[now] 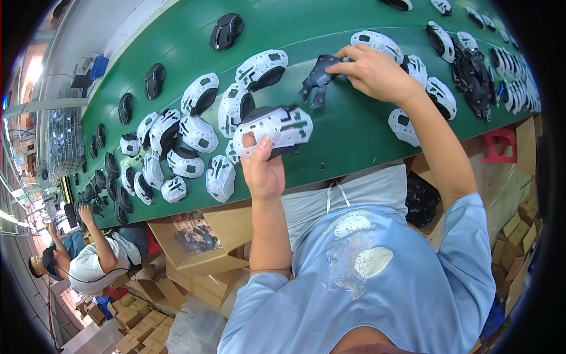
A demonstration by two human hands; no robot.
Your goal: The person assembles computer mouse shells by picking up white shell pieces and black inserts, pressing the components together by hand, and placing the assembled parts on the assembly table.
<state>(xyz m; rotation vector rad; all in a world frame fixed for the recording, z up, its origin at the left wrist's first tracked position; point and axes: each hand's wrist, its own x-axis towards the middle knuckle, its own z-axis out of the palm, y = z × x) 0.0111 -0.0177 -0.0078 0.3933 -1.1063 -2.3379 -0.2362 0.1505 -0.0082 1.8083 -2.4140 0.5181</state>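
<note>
Head view: the left hand (263, 171) is raised over the near edge of the green counter (348, 127), its fingers closed around a white mouse shell (274, 130) with dark insets, thumb on the shell's near side. The right hand (372, 72) reaches further out, its fingers pinched on a dark plastic part (318, 78) that lies on the counter. Many more white shells (200, 94) lie in loose rows left of the hands, and others sit beyond the right hand. A black mouse (226, 30) lies at the far edge. Open cardboard boxes (203, 242) stand below the counter. Another person (97, 259) sits at lower left.
</note>
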